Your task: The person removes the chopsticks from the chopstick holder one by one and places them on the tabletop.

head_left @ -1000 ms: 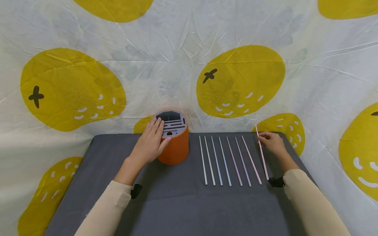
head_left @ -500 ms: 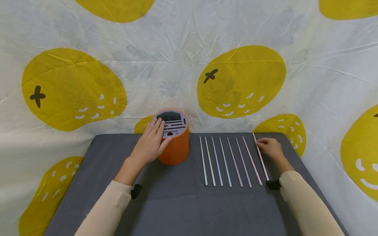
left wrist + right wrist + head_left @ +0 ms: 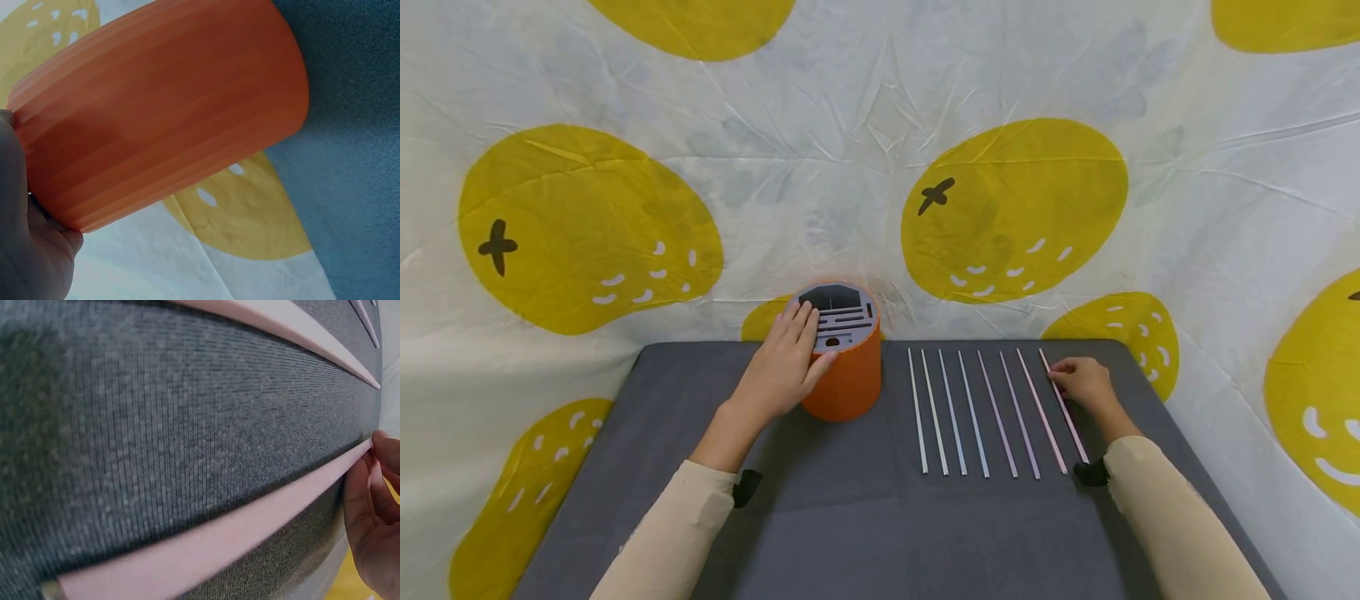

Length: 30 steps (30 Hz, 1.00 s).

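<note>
My left hand (image 3: pixel 782 358) rests on the rim of an orange round knife block (image 3: pixel 844 387), fingers lying straight across its grey slotted top and the thumb against the side. In the left wrist view the block's ribbed orange wall (image 3: pixel 169 112) fills much of the picture. At the right of the table, my right hand (image 3: pixel 1084 383) pinches the upper part of a pink chopstick (image 3: pixel 1067 417) between thumb and fingertips. The chopstick lies along the cloth. Beside it, to the left, is another pink chopstick (image 3: pixel 1041 408).
Several pastel chopsticks in whitish, blue (image 3: pixel 972 412) and purple (image 3: pixel 997 412) lie in a spaced row left of the pink ones. A dark grey cloth (image 3: pixel 865 533) covers the table. Behind hangs a white curtain (image 3: pixel 820 100) printed with yellow fruit.
The right hand has lowered the pink chopstick; its far end has dropped and shifted left, lining up with the row. My left hand has stayed on the block.
</note>
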Available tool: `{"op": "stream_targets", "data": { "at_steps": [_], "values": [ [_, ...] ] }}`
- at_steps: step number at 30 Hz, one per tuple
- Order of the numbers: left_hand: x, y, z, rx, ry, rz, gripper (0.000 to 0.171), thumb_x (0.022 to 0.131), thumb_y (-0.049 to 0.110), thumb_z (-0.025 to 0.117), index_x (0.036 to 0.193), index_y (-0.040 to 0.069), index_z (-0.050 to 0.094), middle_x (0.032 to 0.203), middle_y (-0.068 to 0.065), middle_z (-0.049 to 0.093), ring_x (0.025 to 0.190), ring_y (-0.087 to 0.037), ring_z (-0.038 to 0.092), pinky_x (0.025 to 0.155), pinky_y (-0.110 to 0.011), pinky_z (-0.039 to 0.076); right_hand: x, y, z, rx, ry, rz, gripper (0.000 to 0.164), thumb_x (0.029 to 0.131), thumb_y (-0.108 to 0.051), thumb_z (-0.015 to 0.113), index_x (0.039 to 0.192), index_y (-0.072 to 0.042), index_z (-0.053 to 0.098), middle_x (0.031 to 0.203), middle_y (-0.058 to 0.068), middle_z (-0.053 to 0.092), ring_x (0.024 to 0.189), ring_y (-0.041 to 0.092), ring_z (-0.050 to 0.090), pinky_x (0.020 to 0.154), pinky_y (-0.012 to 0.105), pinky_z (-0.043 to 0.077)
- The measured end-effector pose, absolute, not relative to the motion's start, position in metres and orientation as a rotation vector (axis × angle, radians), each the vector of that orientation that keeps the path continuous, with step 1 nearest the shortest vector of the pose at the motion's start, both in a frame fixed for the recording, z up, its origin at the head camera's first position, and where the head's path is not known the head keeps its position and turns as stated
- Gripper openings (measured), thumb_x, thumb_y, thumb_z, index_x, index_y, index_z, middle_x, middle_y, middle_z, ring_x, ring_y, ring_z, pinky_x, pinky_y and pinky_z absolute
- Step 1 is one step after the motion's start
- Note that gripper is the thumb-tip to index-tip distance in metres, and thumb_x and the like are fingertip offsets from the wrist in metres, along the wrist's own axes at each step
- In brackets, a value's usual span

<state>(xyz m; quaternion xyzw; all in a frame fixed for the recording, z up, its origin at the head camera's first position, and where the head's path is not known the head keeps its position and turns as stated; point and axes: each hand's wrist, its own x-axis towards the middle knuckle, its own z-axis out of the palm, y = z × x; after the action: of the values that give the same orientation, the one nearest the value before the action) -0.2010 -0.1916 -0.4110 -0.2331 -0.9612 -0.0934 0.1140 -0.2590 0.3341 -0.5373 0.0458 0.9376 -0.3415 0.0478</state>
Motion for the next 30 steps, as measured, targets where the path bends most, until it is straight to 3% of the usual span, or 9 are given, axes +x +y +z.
{"op": "stream_targets", "data": {
  "at_steps": [12,20,30],
  "values": [
    [-0.201,-0.191,-0.414,-0.698,-2.799,-0.274,0.076,0.109,0.047,0.048,0.159,-0.007,0.029,0.168,-0.025,0.026,0.159,-0.039,0.017,0.130,-0.054,0.016,-0.256,0.335,-0.542,0.171,2.873,-1.076,0.025,0.100,-0.014,0.068,0.109,0.008,0.073,0.089,0.017,0.075,0.069,0.010,0.066,0.062,0.027,0.061],
    [-0.205,-0.191,-0.415,-0.705,-2.806,-0.281,0.076,0.109,0.048,0.046,0.160,-0.006,0.029,0.168,-0.024,0.026,0.160,-0.038,0.016,0.130,-0.053,0.013,-0.255,0.342,-0.540,0.148,2.853,-1.152,0.030,0.102,-0.020,0.066,0.116,0.006,0.072,0.096,0.016,0.077,0.071,0.007,0.068,0.064,0.023,0.061],
    [-0.204,-0.191,-0.415,-0.698,-2.811,-0.297,0.077,0.109,0.050,0.045,0.160,-0.006,0.029,0.169,-0.023,0.025,0.160,-0.038,0.015,0.130,-0.056,0.016,-0.242,0.336,-0.508,0.109,2.924,-1.131,0.035,0.104,-0.029,0.065,0.123,0.000,0.071,0.102,0.018,0.075,0.077,0.013,0.068,0.067,0.024,0.056]
  ]
}}
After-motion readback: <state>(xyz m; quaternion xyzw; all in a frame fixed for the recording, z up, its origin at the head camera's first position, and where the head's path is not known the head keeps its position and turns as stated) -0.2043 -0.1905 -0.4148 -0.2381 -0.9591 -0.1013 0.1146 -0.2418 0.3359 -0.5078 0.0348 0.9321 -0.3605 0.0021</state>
